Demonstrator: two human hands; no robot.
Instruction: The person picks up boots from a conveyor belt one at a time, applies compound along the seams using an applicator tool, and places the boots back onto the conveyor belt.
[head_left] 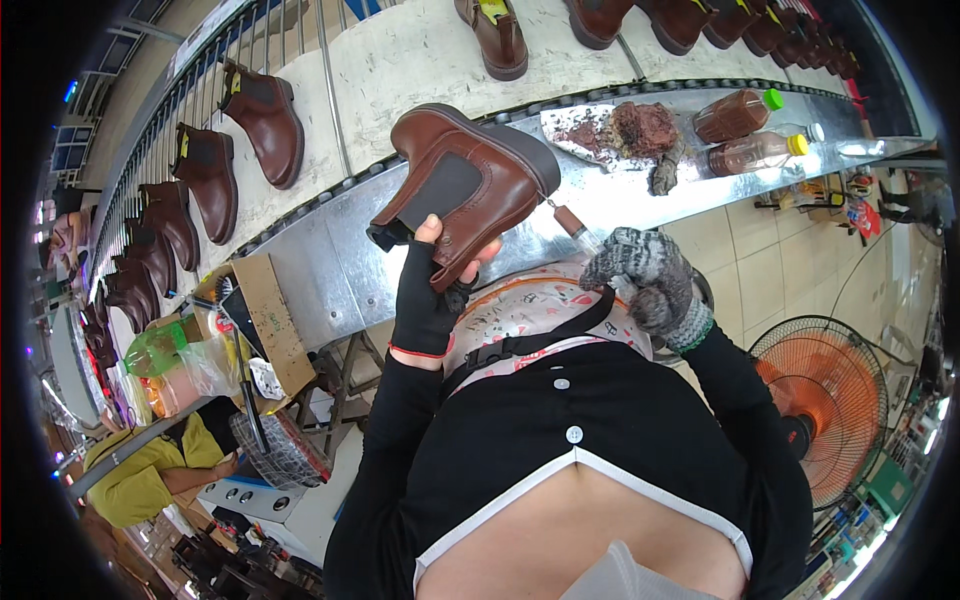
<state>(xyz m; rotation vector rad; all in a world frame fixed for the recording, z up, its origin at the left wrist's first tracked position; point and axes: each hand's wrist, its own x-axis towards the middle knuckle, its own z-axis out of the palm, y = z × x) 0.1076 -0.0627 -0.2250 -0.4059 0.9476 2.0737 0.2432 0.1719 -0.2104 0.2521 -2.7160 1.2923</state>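
Note:
My left hand (428, 295), in a black fingerless glove, grips a brown leather ankle boot (495, 185) by its upper shaft. The boot has a black elastic side panel and a dark sole, and is tilted with its heel toward my right. In a grey knitted glove, my right hand (645, 285) is closed around a slim syringe-like applicator (570, 220) with brown filling. The applicator's thin metal tip points at the heel edge of the boot, close to where upper and sole join. Whether it touches there I cannot tell.
Brown boots (270, 125) line a moving-belt style rack (385, 60) beyond the metal ledge (330, 265). On the ledge lie a brown-stained clump (643, 130) and bottles of brown liquid (735, 115). A cardboard box (270, 320) stands left; an orange fan (825, 400) stands right.

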